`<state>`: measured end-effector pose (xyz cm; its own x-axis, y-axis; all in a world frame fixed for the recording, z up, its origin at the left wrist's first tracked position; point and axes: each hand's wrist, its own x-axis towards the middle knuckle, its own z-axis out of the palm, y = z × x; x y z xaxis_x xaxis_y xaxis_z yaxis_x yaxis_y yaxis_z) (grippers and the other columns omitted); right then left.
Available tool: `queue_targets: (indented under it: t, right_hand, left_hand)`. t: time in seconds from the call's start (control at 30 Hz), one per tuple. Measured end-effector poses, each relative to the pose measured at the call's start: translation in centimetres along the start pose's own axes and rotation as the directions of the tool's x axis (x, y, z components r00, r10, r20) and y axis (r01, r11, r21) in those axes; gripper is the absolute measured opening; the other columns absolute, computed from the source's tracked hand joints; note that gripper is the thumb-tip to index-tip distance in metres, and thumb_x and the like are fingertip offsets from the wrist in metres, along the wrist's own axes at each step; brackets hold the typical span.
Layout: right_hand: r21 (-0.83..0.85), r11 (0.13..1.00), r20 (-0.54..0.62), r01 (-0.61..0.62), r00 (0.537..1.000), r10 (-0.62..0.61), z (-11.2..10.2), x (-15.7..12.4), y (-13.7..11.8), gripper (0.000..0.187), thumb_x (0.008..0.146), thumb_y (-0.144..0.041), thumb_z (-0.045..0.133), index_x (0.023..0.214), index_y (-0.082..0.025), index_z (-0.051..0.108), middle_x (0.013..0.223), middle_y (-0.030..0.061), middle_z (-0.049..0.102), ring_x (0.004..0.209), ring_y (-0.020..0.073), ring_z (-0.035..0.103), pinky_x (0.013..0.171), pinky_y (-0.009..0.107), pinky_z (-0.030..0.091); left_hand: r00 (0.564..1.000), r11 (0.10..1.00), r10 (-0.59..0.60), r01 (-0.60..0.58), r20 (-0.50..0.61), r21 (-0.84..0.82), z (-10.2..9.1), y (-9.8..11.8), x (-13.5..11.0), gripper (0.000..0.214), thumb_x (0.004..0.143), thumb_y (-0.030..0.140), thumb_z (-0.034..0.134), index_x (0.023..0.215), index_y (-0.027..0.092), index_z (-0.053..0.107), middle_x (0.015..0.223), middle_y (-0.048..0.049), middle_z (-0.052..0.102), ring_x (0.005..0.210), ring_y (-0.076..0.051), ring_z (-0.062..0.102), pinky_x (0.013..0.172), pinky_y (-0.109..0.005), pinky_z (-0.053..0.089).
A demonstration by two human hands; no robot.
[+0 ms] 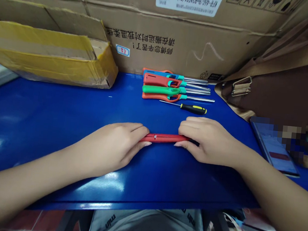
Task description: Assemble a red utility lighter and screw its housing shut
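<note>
Over the blue table, a slim red gas lighter (165,138) is held level between my two hands, its long seam facing up and a small metal bit showing in it. My left hand (121,145) pinches its left end between thumb and fingers. On the right end, my right hand (203,140) is closed the same way, hiding that tip. Beyond them lies a screwdriver (194,109) with a black and yellow handle, its shaft pointing left. Several long-nosed lighters, among them a green lighter (160,90), are stacked behind it with metal tubes to the right.
A large cardboard box (146,24) stands along the back of the blue table (47,116). At the left back is a yellow-taped carton (74,68). A brown bag (284,84) and a flat blue phone-like object (273,148) lie on the right.
</note>
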<state>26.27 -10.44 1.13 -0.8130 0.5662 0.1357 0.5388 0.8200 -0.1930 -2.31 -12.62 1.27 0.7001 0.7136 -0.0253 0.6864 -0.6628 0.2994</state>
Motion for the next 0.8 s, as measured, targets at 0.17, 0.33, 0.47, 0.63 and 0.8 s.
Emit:
queue_targets:
  t: [0.17, 0.33, 0.47, 0.63, 0.8]
  right_hand:
    - [0.014, 1.000, -0.006, -0.016, 1.000, 0.016, -0.1, 0.0, 0.1, 0.025, 0.103, -0.036, 0.058, 0.084, -0.019, 0.057, 0.077, 0.0000, 0.056, 0.072, 0.0177, 0.048, 0.069, 0.032, 0.035]
    - [0.036, 0.999, -0.051, -0.010, 0.999, 0.012, 0.3, 0.2, -0.3, 0.021, 0.101, -0.039, 0.063, 0.096, -0.019, 0.064, 0.090, 0.0023, 0.066, 0.082, 0.0192, 0.058, 0.076, 0.033, 0.041]
    - [0.038, 0.999, -0.128, 0.034, 0.991, -0.029, 1.0, 0.4, -1.3, 0.025, 0.105, -0.040, 0.057, 0.100, -0.018, 0.067, 0.100, 0.0053, 0.070, 0.089, 0.0210, 0.061, 0.079, 0.034, 0.043]
    - [-0.034, 0.999, -0.173, 0.023, 0.985, -0.029, 1.4, 0.6, -2.2, 0.035, 0.108, -0.041, 0.049, 0.090, -0.016, 0.063, 0.086, 0.0060, 0.065, 0.076, 0.0205, 0.054, 0.068, 0.033, 0.040]
    - [-0.061, 0.998, -0.171, 0.024, 0.985, -0.034, 0.8, 0.7, -1.7, 0.034, 0.108, -0.039, 0.048, 0.088, -0.015, 0.062, 0.083, 0.0055, 0.062, 0.074, 0.0201, 0.052, 0.066, 0.033, 0.038]
  left_hand:
    - [0.998, 0.998, 0.051, -0.050, -0.036, 0.025, 0.2, -0.2, 0.0, 0.031, 0.110, 0.034, 0.041, 0.098, 0.017, 0.063, 0.086, -0.0037, 0.063, 0.071, -0.022, 0.063, 0.065, -0.035, 0.045]
    - [0.989, 0.993, 0.113, -0.111, -0.091, 0.026, 0.5, -0.1, -0.1, 0.032, 0.111, 0.032, 0.039, 0.102, 0.015, 0.065, 0.086, -0.0038, 0.064, 0.072, -0.021, 0.062, 0.065, -0.034, 0.045]
    - [0.980, 0.987, 0.160, -0.160, -0.116, 0.015, 0.8, 0.3, -0.1, 0.029, 0.110, 0.029, 0.041, 0.103, 0.015, 0.065, 0.087, -0.0041, 0.064, 0.073, -0.020, 0.062, 0.066, -0.032, 0.046]
    - [0.981, 0.987, 0.145, -0.153, -0.133, -0.054, 1.2, 0.8, 0.0, 0.030, 0.109, 0.028, 0.043, 0.091, 0.015, 0.063, 0.082, -0.0036, 0.062, 0.069, -0.018, 0.059, 0.063, -0.031, 0.045]
    - [0.963, 0.969, 0.153, -0.190, -0.223, -0.158, 1.3, 0.4, 0.3, 0.023, 0.107, 0.027, 0.053, 0.113, 0.013, 0.069, 0.094, -0.0049, 0.069, 0.081, -0.017, 0.066, 0.072, -0.027, 0.050]
